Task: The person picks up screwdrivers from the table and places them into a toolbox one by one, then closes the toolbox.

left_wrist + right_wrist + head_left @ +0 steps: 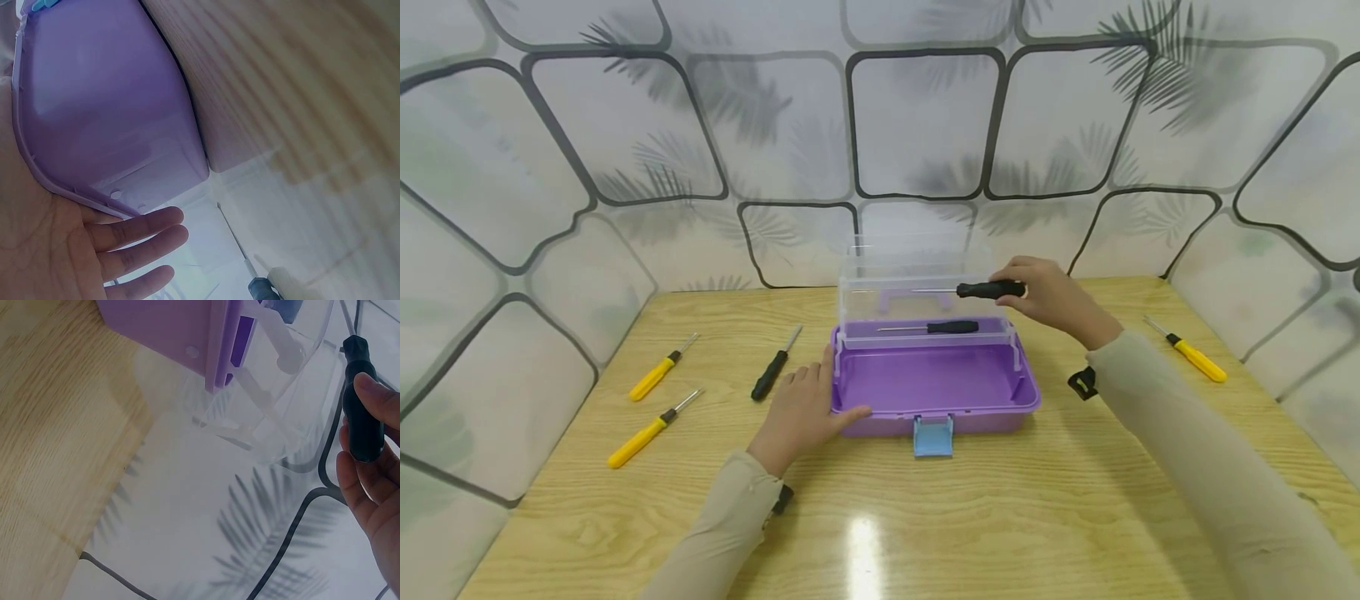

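A purple toolbox (925, 423) with a clear, raised lid (917, 258) stands on the table in the head view. Its light blue latch (933, 437) hangs down in front. My left hand (801, 408) rests against the box's left front corner, thumb over the front rim, the other fingers loosely extended along the side. Above the back of the box, my right hand (1052, 296) grips the handle of a black screwdriver (992, 289), its shaft pointing left. A second black-handled screwdriver (952, 327) lies at the back of the box, just below the held one.
Left of the box lie another black screwdriver (770, 375) and two yellow screwdrivers (655, 377) (643, 442). One more yellow screwdriver (1198, 358) is at the far right. A patterned backdrop (925, 125) rises behind the wooden table (1000, 517) and along its sides.
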Tool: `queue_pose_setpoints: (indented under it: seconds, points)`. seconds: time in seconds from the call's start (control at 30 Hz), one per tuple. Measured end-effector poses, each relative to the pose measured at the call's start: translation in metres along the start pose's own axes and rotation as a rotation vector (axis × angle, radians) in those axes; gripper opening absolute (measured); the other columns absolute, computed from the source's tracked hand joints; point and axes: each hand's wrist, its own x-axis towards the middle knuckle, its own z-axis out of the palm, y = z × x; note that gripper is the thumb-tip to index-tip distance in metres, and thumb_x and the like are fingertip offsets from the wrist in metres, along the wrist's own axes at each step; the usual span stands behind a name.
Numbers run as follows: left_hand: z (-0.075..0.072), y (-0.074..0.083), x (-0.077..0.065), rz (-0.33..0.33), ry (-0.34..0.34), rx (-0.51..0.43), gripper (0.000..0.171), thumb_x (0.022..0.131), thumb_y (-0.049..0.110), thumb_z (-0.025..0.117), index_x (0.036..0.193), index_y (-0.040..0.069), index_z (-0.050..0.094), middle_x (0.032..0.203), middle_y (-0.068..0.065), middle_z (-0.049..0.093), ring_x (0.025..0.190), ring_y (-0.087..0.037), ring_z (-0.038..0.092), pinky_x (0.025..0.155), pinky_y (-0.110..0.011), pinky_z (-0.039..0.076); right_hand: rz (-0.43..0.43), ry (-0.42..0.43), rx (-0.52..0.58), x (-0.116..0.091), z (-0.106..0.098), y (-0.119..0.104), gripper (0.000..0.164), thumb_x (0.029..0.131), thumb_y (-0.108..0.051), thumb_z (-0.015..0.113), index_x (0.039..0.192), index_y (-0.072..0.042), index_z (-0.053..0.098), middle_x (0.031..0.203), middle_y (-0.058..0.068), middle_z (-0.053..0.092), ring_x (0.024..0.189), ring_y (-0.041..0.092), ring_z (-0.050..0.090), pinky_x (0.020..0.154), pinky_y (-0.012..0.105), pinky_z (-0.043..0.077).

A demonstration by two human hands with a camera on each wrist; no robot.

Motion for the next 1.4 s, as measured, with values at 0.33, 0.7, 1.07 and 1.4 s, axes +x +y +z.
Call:
queue_pose_setpoints:
  seconds: [0.33,0.7,1.07,1.4]
  points:
    - [0.0,0.0,0.0,0.014,0.009,0.031,0.109,0.078,0.072,0.052,0.146,-0.007,0.021,0.117,-0.023,0.061,0.105,-0.037,0.059,0.092,-0.046,0.049,0.021,-0.049,-0.006,0.006,0.003,-0.004,0.026,0.077,-0.003,0.074,0.102,0.003,0.069,0.09,0.015,0.066,0.074,0.021,0.058,0.064,0.036,0.047]
    - [-0.002,0.001,0.0,-0.005,-0.024,0.024,0.109,0.079,0.073,0.051,0.146,-0.007,0.018,0.122,-0.025,0.058,0.112,-0.037,0.057,0.098,-0.047,0.045,-0.012,-0.06,0.0,0.014,0.007,-0.007,0.025,0.077,-0.003,0.075,0.1,0.002,0.069,0.089,0.014,0.065,0.073,0.02,0.056,0.065,0.036,0.047]
    - [-0.002,0.001,0.001,-0.007,-0.028,0.019,0.109,0.079,0.072,0.051,0.146,-0.007,0.018,0.121,-0.024,0.058,0.11,-0.037,0.058,0.098,-0.047,0.045,-0.032,-0.093,-0.001,0.023,0.011,-0.01,0.026,0.077,-0.005,0.075,0.101,0.001,0.069,0.088,0.013,0.065,0.071,0.019,0.055,0.064,0.035,0.047]
    - [0.0,0.0,0.001,-0.007,-0.029,0.016,0.108,0.079,0.071,0.052,0.146,-0.008,0.019,0.124,-0.025,0.057,0.114,-0.038,0.055,0.098,-0.048,0.044,-0.029,-0.113,0.018,0.03,0.011,-0.017,0.026,0.077,-0.006,0.075,0.101,0.001,0.069,0.089,0.013,0.065,0.077,0.022,0.058,0.069,0.038,0.048]
